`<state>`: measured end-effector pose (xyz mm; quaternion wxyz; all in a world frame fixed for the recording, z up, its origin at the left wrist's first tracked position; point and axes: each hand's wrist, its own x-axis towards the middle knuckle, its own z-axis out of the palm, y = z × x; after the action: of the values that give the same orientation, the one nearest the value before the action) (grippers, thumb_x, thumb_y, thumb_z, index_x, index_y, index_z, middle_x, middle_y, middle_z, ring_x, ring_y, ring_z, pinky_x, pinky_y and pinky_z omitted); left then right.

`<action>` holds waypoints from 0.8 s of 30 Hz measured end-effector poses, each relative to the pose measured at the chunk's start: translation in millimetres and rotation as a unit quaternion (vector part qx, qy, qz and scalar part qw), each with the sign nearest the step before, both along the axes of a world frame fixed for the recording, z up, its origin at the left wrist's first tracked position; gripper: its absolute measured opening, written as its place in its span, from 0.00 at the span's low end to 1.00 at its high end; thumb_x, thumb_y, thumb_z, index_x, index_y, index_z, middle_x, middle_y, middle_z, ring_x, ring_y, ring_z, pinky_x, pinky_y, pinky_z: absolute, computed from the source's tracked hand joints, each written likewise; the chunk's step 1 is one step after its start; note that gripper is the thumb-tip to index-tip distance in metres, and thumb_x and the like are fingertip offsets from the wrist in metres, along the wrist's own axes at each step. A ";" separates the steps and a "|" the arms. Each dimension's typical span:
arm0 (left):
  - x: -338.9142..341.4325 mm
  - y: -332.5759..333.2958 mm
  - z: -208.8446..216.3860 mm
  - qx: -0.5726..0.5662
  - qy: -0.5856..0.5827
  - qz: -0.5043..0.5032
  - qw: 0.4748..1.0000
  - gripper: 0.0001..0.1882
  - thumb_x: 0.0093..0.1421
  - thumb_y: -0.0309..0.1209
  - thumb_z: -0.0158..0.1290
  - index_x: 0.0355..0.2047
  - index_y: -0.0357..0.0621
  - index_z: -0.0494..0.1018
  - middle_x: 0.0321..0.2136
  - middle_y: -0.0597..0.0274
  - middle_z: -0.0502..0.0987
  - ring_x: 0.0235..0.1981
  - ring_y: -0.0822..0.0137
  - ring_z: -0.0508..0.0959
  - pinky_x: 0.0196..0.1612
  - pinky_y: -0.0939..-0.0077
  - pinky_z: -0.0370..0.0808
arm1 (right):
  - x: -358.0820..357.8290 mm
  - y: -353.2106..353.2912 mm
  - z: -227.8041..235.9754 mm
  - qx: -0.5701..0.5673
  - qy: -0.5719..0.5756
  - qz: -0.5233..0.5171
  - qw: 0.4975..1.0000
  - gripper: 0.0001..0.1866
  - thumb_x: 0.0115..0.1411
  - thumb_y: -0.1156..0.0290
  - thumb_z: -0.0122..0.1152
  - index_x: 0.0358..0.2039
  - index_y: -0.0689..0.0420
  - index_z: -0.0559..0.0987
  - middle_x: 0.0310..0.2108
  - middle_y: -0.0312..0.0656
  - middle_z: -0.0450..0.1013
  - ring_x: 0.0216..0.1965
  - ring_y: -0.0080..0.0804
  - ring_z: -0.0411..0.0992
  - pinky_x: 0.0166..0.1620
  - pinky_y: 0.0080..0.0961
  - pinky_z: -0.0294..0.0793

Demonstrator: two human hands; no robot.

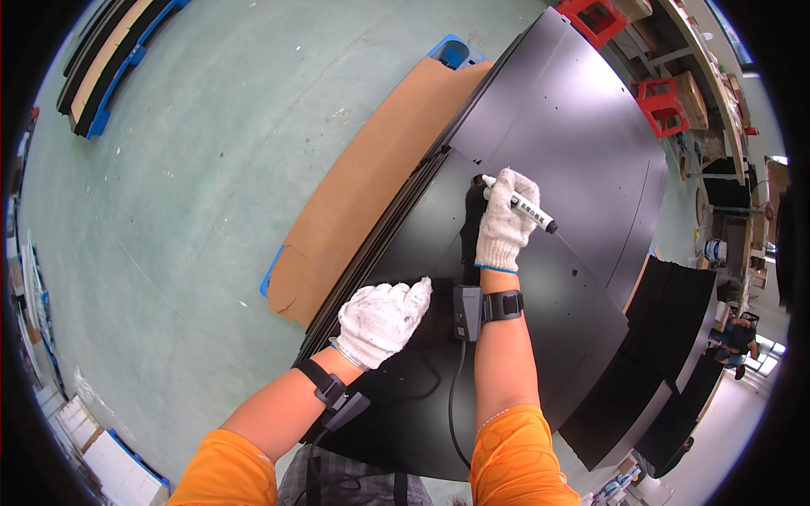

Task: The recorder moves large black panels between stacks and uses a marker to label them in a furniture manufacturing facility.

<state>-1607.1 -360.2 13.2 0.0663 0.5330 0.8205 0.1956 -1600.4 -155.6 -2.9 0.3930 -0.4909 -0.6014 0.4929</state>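
A white marker pen with a dark end is held in my right hand, which wears a white knit glove. The pen's light tip points up and left, just over the glossy black sheets. I cannot tell whether the tip touches them. My left hand, gloved the same way, is over the left edge of the stack. Its fingers are curled, one digit points up and right, and no object shows in it. Scattered specks and a thin line show on the top sheet.
Brown cardboard on a blue pallet lies left of the stack. More black sheets are piled at the right. Red stools and a workbench stand at the far right. Another person is farther off.
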 end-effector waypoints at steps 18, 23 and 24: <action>-1.9 4.1 0.7 0.048 0.005 0.017 0.999 0.08 0.51 0.32 0.57 0.33 0.49 0.76 0.17 0.66 0.72 0.18 0.67 0.74 0.22 0.73 0.70 | 4.1 2.8 -5.9 0.003 0.020 0.025 0.999 0.12 0.61 0.63 0.58 0.33 0.59 0.72 0.23 0.39 0.74 0.25 0.21 0.72 0.33 0.19 0.72; -0.8 6.1 1.6 0.046 0.003 0.015 0.999 0.08 0.52 0.32 0.57 0.33 0.49 0.76 0.17 0.66 0.72 0.18 0.67 0.74 0.23 0.72 0.70 | 5.2 6.2 -4.8 0.017 -0.010 0.038 0.999 0.11 0.60 0.64 0.58 0.33 0.59 0.72 0.23 0.40 0.74 0.25 0.21 0.72 0.33 0.19 0.72; -0.5 7.2 2.1 0.047 0.003 0.014 0.999 0.08 0.52 0.32 0.57 0.33 0.49 0.76 0.17 0.66 0.72 0.18 0.67 0.74 0.23 0.72 0.70 | 5.8 7.8 -5.0 0.012 -0.010 0.038 0.999 0.11 0.61 0.64 0.58 0.33 0.60 0.72 0.23 0.39 0.74 0.25 0.21 0.72 0.33 0.19 0.73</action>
<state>-1607.6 -353.0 15.3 0.0362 0.5241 0.8183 0.2334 -1594.6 -147.9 -7.8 0.3738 -0.4676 -0.6298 0.4950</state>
